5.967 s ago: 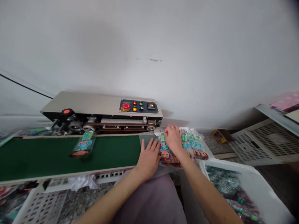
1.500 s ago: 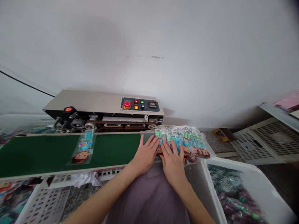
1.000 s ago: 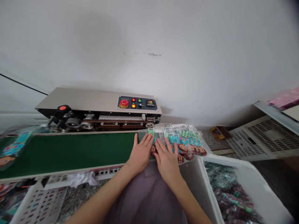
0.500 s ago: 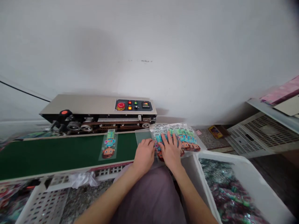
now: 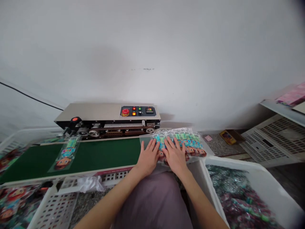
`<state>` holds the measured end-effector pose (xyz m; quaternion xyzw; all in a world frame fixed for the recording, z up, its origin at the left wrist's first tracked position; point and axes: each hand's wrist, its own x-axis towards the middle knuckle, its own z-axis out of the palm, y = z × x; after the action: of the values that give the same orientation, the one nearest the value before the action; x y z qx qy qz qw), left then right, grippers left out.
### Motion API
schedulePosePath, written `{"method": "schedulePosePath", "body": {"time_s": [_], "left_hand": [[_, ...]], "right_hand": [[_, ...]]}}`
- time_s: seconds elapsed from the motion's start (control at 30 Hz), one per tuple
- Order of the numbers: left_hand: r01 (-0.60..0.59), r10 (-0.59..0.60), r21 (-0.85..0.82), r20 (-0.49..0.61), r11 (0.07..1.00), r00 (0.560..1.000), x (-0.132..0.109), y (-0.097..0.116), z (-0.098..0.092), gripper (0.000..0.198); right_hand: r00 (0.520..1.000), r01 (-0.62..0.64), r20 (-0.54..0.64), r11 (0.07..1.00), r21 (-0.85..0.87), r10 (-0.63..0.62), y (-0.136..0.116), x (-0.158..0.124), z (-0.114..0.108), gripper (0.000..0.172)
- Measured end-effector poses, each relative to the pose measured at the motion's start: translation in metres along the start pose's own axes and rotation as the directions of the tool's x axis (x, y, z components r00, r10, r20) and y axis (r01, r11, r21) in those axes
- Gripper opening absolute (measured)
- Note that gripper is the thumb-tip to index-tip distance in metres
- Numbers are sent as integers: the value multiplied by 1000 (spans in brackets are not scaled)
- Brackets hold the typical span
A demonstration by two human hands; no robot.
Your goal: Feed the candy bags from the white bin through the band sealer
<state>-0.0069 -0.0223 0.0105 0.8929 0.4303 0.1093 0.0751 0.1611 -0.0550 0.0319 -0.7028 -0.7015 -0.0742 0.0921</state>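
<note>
**Printed packets [image 5: 194,143] beside a green belt [image 5: 105,152]**

Head view: the left hand [image 5: 148,157] and right hand [image 5: 176,156] lie palm-down, fingers extended and spread, on the overlapping clear packets at the belt's right end; neither grasps anything visible. 1 lone packet [image 5: 66,154] lies on the belt's left part, its coloured lettering too blurred to read. Behind, the control panel's display [image 5: 149,110] shows 2 rows of lit digits, possibly 3 each, the upper red.

Packets [image 5: 192,144] glossy clear plastic, conveyor belt [image 5: 105,152] matt and smooth, sealer housing [image 5: 95,112] painted metal, bin [image 5: 269,179] smooth plastic
</note>
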Motion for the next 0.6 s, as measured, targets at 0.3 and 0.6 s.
{"method": "schedulePosePath", "body": {"time_s": [0.3,0.6], "left_hand": [[-82,94,-84,143,993,985,10,-17,-16,59],[10,-10,8,-38,1000,999,9,-19,-3,51]], "right_hand": [[999,-41,-4,999,-10,41,-7,-3,8,49],[999,-43,23,997,-63,45,-10,-6,11,51]]}}
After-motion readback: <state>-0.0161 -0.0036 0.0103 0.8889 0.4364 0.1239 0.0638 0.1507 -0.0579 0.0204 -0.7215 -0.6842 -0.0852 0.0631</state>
